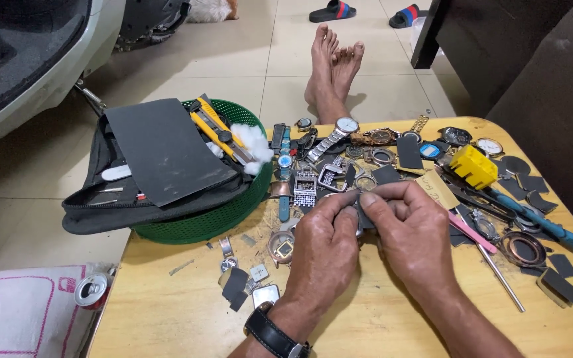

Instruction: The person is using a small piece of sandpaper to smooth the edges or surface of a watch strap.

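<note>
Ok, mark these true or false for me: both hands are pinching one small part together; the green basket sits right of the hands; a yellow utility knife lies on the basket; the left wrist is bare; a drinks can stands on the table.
1. Left hand and right hand pinch one small part together: true.
2. The green basket sits right of the hands: false, it is to their left.
3. A yellow utility knife lies on the basket: true.
4. The left wrist is bare: false, it wears a black wristwatch.
5. A drinks can stands on the table: false, it is off the table's left edge.

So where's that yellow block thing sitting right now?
The yellow block sits on the wooden table, on the person's right, beyond the right hand, beside the blue-handled tool.
</note>
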